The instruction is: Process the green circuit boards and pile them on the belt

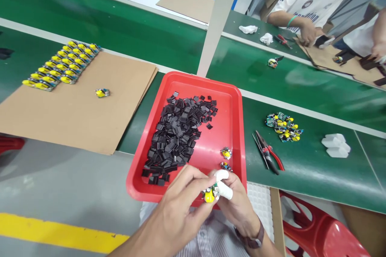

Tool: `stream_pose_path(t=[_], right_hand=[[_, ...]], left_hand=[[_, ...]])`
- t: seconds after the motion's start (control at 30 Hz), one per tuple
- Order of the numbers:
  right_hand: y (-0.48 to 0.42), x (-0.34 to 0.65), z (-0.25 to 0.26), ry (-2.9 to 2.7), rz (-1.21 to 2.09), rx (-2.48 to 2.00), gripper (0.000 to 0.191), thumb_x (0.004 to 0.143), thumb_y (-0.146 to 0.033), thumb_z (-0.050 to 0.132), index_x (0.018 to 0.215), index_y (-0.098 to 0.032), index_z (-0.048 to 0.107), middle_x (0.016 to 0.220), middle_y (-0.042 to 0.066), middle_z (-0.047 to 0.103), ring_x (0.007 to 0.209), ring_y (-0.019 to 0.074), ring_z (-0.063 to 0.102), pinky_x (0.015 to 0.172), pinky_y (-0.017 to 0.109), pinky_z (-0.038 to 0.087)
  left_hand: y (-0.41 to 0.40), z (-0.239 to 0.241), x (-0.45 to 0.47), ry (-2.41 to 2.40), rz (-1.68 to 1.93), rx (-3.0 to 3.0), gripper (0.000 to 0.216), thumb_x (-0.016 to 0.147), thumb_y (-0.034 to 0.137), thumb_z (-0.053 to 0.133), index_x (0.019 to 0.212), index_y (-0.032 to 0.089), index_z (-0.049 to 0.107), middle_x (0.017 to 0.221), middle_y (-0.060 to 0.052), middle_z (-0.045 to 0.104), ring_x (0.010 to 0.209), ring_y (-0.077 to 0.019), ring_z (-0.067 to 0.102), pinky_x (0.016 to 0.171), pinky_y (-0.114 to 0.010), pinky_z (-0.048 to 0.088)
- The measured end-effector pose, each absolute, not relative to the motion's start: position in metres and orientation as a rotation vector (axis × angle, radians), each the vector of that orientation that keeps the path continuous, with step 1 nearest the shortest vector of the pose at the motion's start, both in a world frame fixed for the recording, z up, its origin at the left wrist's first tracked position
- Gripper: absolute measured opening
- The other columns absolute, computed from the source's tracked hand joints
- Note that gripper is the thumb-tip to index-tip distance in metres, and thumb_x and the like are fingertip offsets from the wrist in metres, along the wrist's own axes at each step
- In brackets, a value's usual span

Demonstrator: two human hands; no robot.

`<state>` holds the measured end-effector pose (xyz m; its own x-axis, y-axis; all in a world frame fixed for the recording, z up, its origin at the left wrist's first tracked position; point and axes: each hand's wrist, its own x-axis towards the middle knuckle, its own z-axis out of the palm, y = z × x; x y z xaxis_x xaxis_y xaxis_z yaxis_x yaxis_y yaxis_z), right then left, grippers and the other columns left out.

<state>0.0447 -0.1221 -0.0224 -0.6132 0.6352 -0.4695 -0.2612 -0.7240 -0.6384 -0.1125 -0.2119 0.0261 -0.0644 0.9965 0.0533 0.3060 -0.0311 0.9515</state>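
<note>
Head view: the green desk (319,176) runs across, with a red tray (140,144) at its near edge. Above the tray's near right part, my left hand (181,200) pinches a small circuit board (209,196) from the left, my right hand (239,200) its right side, equally near. Both have curled fingers; the board's long axis I cannot tell.

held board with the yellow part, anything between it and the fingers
Nothing visible blocks the left hand, which holds the board with bare fingers. On the right hand, white finger covers come between two fingertips and the board.
</note>
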Motion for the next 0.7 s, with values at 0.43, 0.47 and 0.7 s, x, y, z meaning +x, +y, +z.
stream_pose_path(t=[0.43, 0.47, 0.7], right_hand=[[-0.112, 0.055, -0.015, -0.850, 2.363, -0.878, 0.022, 0.073, -0.023, 0.091, 0.094, -0.024, 0.084, 0.089, 0.004, 0.080, 0.077, 0.0191, 0.075, 0.078, 0.032, 0.062], [-0.112, 0.055, -0.015, -0.846, 2.361, -0.880, 0.022, 0.073, -0.023, 0.091, 0.093, -0.024, 0.084, 0.090, 0.004, 0.080, 0.077, 0.0189, 0.075, 0.078, 0.032, 0.062], [-0.117, 0.046, -0.017, -0.724, 2.316, -0.991, 0.021, 0.066, -0.026, 0.095, 0.083, -0.022, 0.082, 0.084, 0.002, 0.078, 0.070, 0.0152, 0.071, 0.068, 0.024, 0.060]], left_hand=[[-0.210, 0.022, -0.113, 1.512, 1.223, 1.423, 0.054, 0.098, 0.008, 0.062, 0.145, 0.032, 0.055, 0.119, -0.005, 0.059, 0.110, -0.0169, 0.062, 0.095, -0.033, 0.056], [-0.210, 0.022, -0.113, 1.512, 1.220, 1.419, 0.054, 0.098, 0.008, 0.062, 0.145, 0.032, 0.055, 0.119, -0.004, 0.058, 0.110, -0.0164, 0.062, 0.096, -0.032, 0.055], [-0.209, 0.024, -0.111, 1.544, 1.219, 1.422, 0.049, 0.099, 0.009, 0.059, 0.142, 0.033, 0.057, 0.116, -0.005, 0.059, 0.107, -0.0177, 0.062, 0.093, -0.034, 0.057]])
